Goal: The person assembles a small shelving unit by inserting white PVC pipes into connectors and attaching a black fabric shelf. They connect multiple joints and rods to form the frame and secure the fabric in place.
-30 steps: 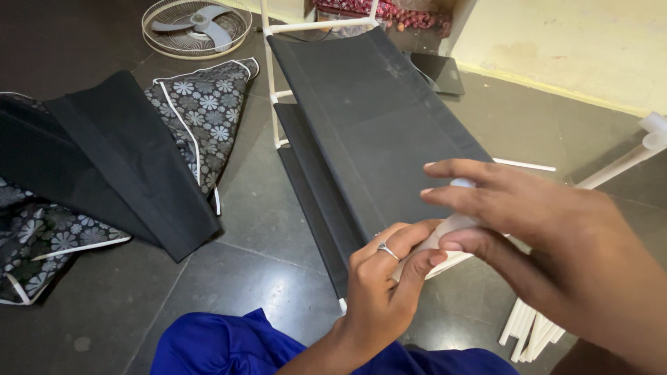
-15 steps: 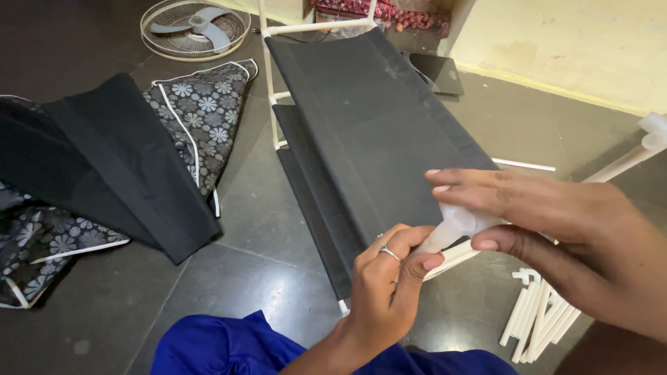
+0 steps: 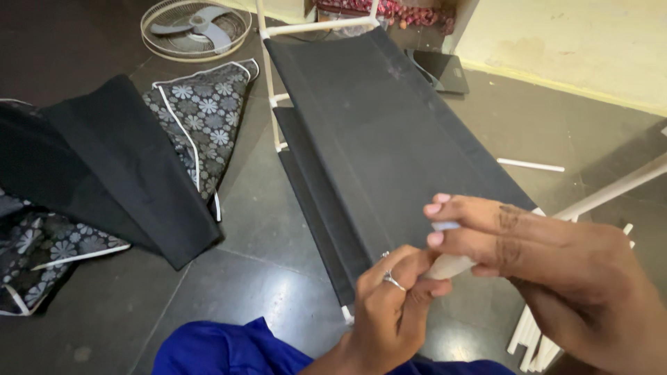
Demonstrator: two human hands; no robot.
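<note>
A black fabric shelf panel [image 3: 389, 146] on a white tube frame [image 3: 272, 104] lies on the dark tiled floor. At its near corner both of my hands meet. My right hand [image 3: 549, 278] grips a short white tube piece [image 3: 448, 264] between fingers and thumb. My left hand [image 3: 392, 305], with a ring on one finger, is closed around the near end of that same piece at the panel's corner. The joint itself is hidden by my fingers.
A folded black cloth [image 3: 118, 173] with flower-patterned fabric [image 3: 208, 118] lies at left. A round fan [image 3: 196, 26] sits at the back. Loose white tubes [image 3: 531, 340] lie at lower right, one more white rod [image 3: 531, 165] beyond. My blue garment [image 3: 229, 351] fills the bottom edge.
My right hand has shifted slightly left and down along the white piece, closer to my left hand. The view has moved a little closer to the panel.
</note>
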